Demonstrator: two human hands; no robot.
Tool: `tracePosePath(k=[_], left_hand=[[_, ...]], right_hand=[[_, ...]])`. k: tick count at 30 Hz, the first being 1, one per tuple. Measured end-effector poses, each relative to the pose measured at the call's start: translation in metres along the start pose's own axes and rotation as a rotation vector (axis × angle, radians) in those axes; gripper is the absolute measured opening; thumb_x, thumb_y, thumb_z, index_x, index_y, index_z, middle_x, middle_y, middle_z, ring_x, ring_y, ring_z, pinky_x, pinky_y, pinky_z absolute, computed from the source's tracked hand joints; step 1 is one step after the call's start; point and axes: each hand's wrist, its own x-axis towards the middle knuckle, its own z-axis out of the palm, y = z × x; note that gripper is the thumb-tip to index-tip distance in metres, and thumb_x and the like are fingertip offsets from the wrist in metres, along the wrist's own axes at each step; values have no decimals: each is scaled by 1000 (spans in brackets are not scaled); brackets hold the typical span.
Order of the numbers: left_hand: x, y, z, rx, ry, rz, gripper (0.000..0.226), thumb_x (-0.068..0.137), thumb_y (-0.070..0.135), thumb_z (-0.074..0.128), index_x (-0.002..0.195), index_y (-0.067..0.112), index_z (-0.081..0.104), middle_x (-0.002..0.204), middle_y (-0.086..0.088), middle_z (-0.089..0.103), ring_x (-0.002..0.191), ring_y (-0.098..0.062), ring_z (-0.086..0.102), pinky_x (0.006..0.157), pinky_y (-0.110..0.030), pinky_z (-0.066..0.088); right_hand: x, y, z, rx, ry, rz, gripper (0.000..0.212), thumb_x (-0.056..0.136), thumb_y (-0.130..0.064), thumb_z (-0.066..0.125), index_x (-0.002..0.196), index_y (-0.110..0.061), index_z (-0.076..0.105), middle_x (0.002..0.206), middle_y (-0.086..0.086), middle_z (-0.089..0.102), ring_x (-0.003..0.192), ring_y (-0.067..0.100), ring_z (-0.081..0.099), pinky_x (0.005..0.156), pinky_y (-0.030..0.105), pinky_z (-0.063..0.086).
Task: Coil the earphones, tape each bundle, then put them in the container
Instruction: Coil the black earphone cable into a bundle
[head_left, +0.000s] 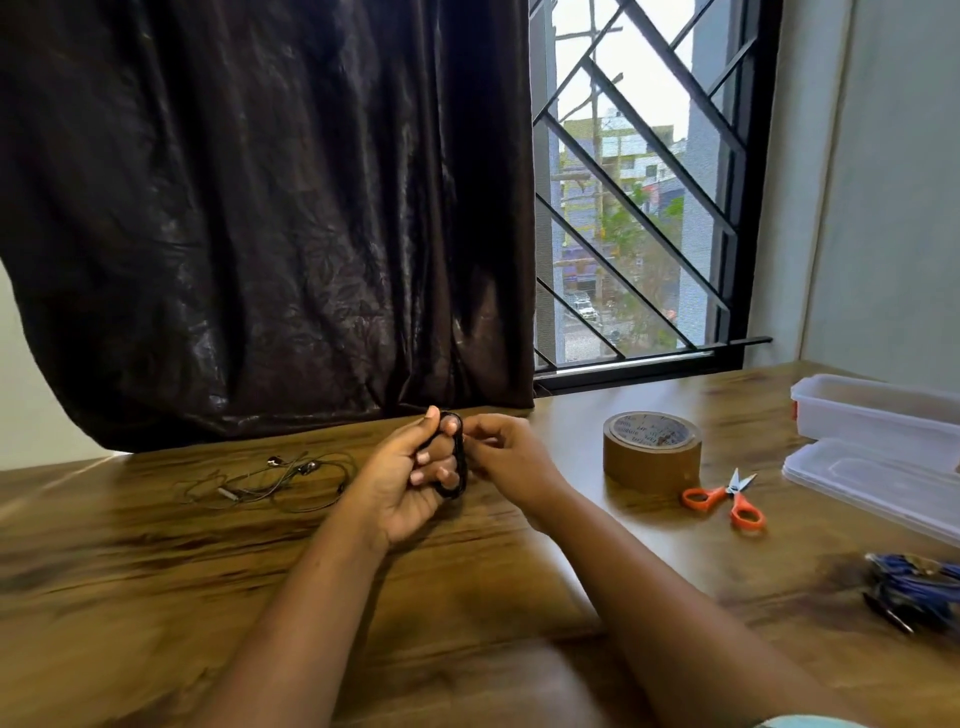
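A black earphone coil (457, 457) is wound round the fingers of my left hand (410, 483), which holds it above the wooden table (156, 571). My right hand (511, 457) pinches the coil's right side, fingers curled. Loose grey earphones (270, 483) lie uncoiled on the table to the left. A brown tape roll (652, 449) stands to the right. Orange-handled scissors (727, 501) lie beside it. The clear plastic container (878, 415) sits at the far right, with its lid (872, 488) lying in front of it.
A bundle of blue earphones (914, 587) lies near the table's right edge. A dark curtain (260, 208) hangs behind the table, and a barred window (639, 182) is at the back right.
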Motion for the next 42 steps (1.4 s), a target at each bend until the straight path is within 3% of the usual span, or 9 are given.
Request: tracePosePath(k=[3, 6, 9, 11, 20, 27, 33, 38, 42], left_hand=[[0, -4, 3, -11, 41, 65, 34, 100, 26, 32, 86, 5, 55, 41, 7, 32, 26, -2, 27, 39, -11, 38], [-1, -4, 6, -18, 59, 106, 36, 100, 25, 33, 101, 2, 61, 44, 6, 32, 29, -3, 28, 45, -12, 43], [-1, -3, 4, 18, 56, 122, 36, 100, 24, 34, 113, 2, 60, 45, 6, 33, 33, -3, 30, 50, -14, 47], [-2, -3, 2, 40, 57, 116, 37, 100, 24, 34, 115, 3, 60, 46, 6, 34, 35, -2, 33, 52, -16, 50], [3, -5, -2, 232, 252, 186, 34, 100, 19, 41, 70, 6, 49, 42, 3, 39, 35, -5, 37, 49, -20, 52], [7, -9, -3, 546, 426, 313, 32, 99, 22, 45, 70, 13, 54, 53, 4, 40, 36, 0, 36, 40, -13, 36], [-2, -10, -6, 419, 402, 206, 23, 100, 21, 42, 85, 13, 57, 50, 5, 54, 37, -1, 50, 36, -13, 40], [-1, -10, -7, 512, 405, 234, 26, 100, 22, 42, 78, 15, 54, 43, 8, 52, 39, -3, 50, 34, -14, 36], [3, -13, -10, 630, 452, 288, 26, 99, 27, 43, 81, 20, 59, 54, 11, 58, 46, 2, 52, 42, -13, 40]], right_hand=[[-2, -4, 4, -51, 17, 62, 17, 84, -22, 55, 85, -16, 72, 78, 4, 64, 73, 16, 57, 65, 38, 51], [-6, -13, 3, 202, -92, 180, 23, 97, -13, 47, 89, -9, 69, 76, 8, 62, 61, 11, 56, 52, 23, 46], [-8, -21, -3, 415, -185, 240, 24, 99, -19, 45, 91, -12, 67, 72, 1, 65, 59, 5, 60, 59, 24, 50], [-9, -22, -3, 348, -235, 258, 22, 98, -27, 49, 92, -16, 67, 75, -2, 64, 63, 3, 59, 64, 24, 47], [-6, -17, -2, 281, -247, 344, 18, 101, -23, 43, 97, -17, 60, 84, 0, 61, 71, 6, 57, 63, 21, 47], [-6, -18, 4, 360, -189, 361, 19, 101, -19, 43, 91, -14, 58, 86, 5, 59, 74, 8, 55, 61, 16, 49], [-7, -19, 4, 379, -227, 418, 16, 98, -5, 47, 111, -9, 55, 88, 5, 63, 75, 11, 63, 70, 25, 54], [-9, -19, 4, 286, -262, 443, 22, 99, -6, 44, 116, -6, 58, 107, 13, 64, 98, 18, 62, 78, 26, 53], [-8, -19, 1, 224, -225, 440, 18, 98, -10, 48, 109, -10, 62, 102, 11, 64, 78, 9, 60, 67, 21, 51]])
